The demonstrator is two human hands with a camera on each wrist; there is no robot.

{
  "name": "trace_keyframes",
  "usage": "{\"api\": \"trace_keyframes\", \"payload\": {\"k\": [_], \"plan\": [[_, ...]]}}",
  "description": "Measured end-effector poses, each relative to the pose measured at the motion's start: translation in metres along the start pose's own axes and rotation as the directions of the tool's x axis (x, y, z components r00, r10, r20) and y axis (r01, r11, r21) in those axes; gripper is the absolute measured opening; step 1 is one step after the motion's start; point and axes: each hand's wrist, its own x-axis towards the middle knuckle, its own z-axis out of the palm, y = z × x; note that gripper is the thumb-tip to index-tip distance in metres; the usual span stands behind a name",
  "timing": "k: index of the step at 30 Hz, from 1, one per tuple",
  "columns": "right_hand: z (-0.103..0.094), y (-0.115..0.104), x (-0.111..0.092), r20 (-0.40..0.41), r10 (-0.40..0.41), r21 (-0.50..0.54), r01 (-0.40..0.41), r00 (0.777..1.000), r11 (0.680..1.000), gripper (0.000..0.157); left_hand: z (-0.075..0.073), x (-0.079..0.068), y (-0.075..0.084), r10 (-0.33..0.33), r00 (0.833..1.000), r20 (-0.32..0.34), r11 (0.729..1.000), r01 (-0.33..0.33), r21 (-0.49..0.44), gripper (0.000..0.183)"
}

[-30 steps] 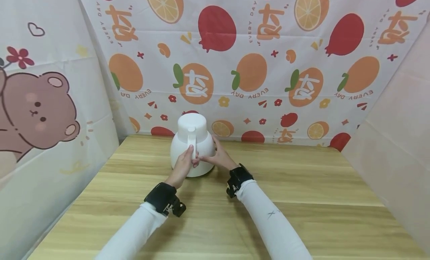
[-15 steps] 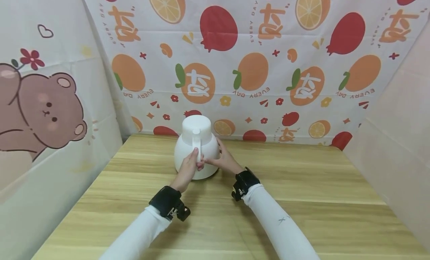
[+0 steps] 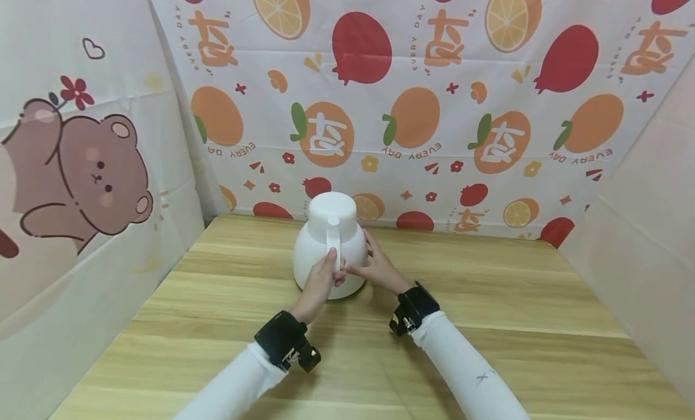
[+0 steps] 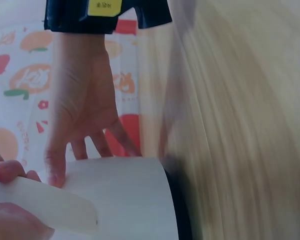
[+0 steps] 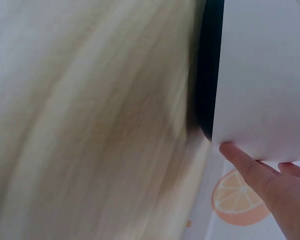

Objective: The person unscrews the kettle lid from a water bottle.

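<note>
A white thermal jug (image 3: 350,242) stands upright on the wooden table (image 3: 488,359) in the head view, its handle (image 3: 333,242) facing me. My left hand (image 3: 317,286) grips the lower part of that handle, thumb along it and fingers wrapped round. On the jug's right side lies my right hand (image 3: 382,268), its fingers spread and fairly straight, touching the white body. The left wrist view shows this right hand (image 4: 85,100) with thumb and fingertips against the jug (image 4: 130,195). A dark base (image 5: 210,75) shows under the jug in the right wrist view.
Behind the table hangs a fruit-print cloth (image 3: 412,184), close behind the jug. A bear-print cloth (image 3: 103,172) closes off the left side, and a pale cloth (image 3: 646,215) the right. Both wrists wear black camera straps (image 3: 281,337).
The jug has shifted a little to the right and towards me, with both hands moving along and keeping their places on it. The head view has also turned slightly.
</note>
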Motion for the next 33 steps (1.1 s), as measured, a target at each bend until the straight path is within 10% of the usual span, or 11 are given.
{"api": "trace_keyframes", "payload": {"k": [33], "plan": [[-0.033, 0.007, -0.067, -0.015, 0.02, -0.001, -0.02, 1.0, 1.0, 0.099, 0.055, -0.045, 0.008, 0.032, 0.999, 0.042, 0.998, -0.029, -0.063, 0.048]]}}
